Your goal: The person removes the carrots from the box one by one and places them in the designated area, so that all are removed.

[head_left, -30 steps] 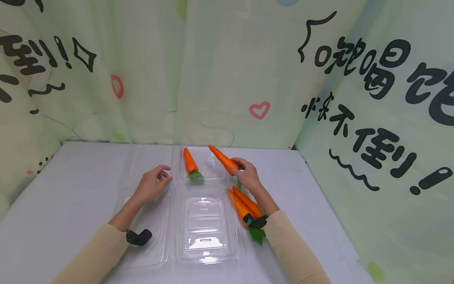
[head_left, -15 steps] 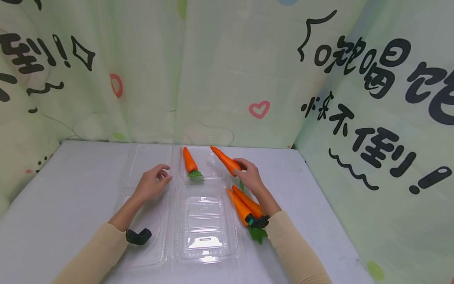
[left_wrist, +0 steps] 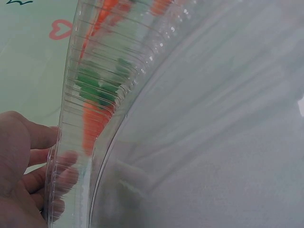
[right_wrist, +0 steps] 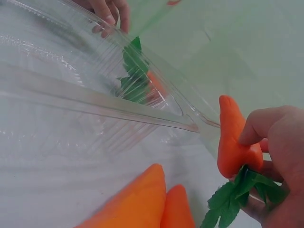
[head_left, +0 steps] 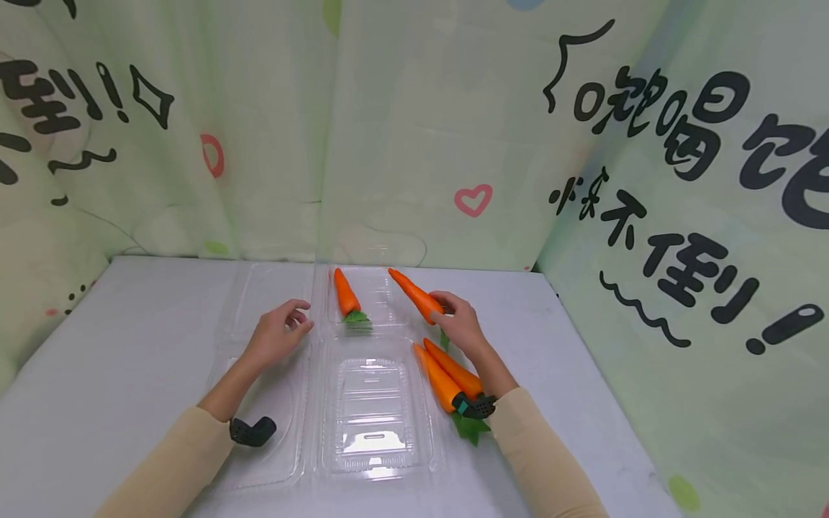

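Note:
My right hand [head_left: 458,320] holds an orange toy carrot [head_left: 414,291] by its thick leafy end, above the right edge of the far clear plastic container [head_left: 387,327]. In the right wrist view the thumb presses on that carrot [right_wrist: 232,142], and its green leaves hang below the fingers. Another carrot [head_left: 346,291] lies inside the same container, tip pointing away. My left hand [head_left: 280,332] hovers left of it with loosely bent fingers and nothing in its grasp. In the left wrist view its fingers [left_wrist: 64,183] show through the clear ribbed plastic wall [left_wrist: 71,104].
Two more carrots [head_left: 440,378] lie beside the near clear container [head_left: 372,467], partly under the right wrist. Clear plastic lids or trays [head_left: 278,467] spread over the left of the white table [head_left: 129,345]. A printed curtain [head_left: 401,144] closes off the back and sides.
The right hand has drifted slightly right and toward me, carrying its carrot along. The left hand and the carrot in the container have stayed in place.

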Available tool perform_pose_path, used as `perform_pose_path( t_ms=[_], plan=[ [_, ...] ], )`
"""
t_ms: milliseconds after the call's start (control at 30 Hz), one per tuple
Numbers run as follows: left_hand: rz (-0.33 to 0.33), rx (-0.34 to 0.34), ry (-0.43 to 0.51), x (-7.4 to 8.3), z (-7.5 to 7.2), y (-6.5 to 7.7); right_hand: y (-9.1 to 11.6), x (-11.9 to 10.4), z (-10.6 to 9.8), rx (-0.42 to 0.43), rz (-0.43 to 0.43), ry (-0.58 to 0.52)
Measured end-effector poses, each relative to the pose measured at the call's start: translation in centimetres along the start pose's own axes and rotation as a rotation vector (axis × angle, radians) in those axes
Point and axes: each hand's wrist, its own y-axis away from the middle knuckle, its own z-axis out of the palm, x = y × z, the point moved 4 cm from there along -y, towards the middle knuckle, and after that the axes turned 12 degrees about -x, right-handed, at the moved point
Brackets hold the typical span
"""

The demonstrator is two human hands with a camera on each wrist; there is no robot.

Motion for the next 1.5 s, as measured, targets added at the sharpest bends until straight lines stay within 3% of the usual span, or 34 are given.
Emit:
perform_pose_path(
  t_ms=[1500],
  plan=[
    [-0.018, -0.006, -0.006, 0.1, 0.1, 0.1, 1.3, 2.0, -1.1, -0.098, 0.038, 0.077]
  ],
)
